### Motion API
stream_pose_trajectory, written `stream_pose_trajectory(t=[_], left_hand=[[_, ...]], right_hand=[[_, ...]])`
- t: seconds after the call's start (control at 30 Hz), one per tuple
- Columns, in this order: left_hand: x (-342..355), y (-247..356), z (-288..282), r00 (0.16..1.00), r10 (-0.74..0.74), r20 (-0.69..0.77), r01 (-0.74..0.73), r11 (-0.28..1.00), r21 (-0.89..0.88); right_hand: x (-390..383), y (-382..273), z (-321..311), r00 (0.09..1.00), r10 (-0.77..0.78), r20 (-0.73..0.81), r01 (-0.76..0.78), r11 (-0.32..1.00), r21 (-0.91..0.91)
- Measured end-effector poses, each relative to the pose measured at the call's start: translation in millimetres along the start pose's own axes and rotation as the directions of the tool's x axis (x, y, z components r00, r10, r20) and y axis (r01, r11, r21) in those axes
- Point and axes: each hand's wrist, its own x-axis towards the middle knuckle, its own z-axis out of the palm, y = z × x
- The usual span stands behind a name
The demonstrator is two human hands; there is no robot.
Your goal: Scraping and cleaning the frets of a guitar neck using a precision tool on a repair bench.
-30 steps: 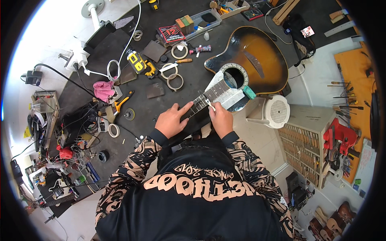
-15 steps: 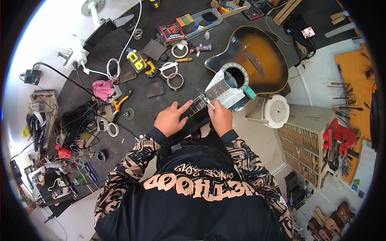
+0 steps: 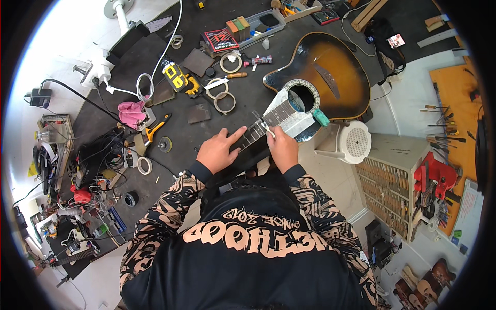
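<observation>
A sunburst acoustic guitar [image 3: 351, 75] lies on the dark workbench, its soundhole area partly covered by white masking sheets [image 3: 295, 124] with a green block [image 3: 320, 117] at their edge. My left hand [image 3: 218, 151] grips the guitar's fretboard [image 3: 253, 133], index finger stretched along it and other fingers bent at the neck. My right hand [image 3: 284, 150] is closed on a small pale-handled tool [image 3: 268, 133], whose end rests on the frets beside a short metal piece lying across the neck. The tool's exact kind is too small to tell.
Around them on the workbench [image 3: 178, 134] are a yellow drill [image 3: 175, 77], tape rings [image 3: 225, 103], a pink cloth [image 3: 132, 112], an orange-handled brush [image 3: 154, 132] and tangled cables [image 3: 113, 150]. A white stool [image 3: 351, 142], a drawer cabinet [image 3: 387, 181] and a red vise [image 3: 439, 173] stand right.
Both hands and the small tool have shifted very slightly up the picture and to the left. Their grips look the same, and the guitar lies almost as before.
</observation>
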Motion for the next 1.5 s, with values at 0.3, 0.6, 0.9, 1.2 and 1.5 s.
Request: stream_pose_trajectory(t=[0.3,0.6,0.9,1.2,1.5], left_hand=[[0,4,1,1.000,-0.005,-0.003,0.005,1.000,-0.012],[0,4,4,0.998,-0.038,-0.040,0.038,0.999,-0.009],[-6,14,8,0.997,-0.002,-0.072,-0.001,0.999,-0.037],[-12,21,14,0.998,0.003,-0.058,-0.004,1.000,-0.026],[-15,24,18,0.998,0.024,-0.054,-0.025,0.999,-0.029]], right_hand=[[-1,3,-2,1.000,-0.007,0.003,0.007,1.000,-0.008],[-5,3,-3,1.000,-0.009,-0.002,0.009,1.000,0.002],[-22,9,-8,0.998,0.039,0.039,-0.038,0.999,-0.026],[-40,15,-12,0.998,0.058,0.020,-0.058,0.998,-0.040],[-45,19,-13,0.999,0.050,0.006,-0.049,0.999,-0.023]])
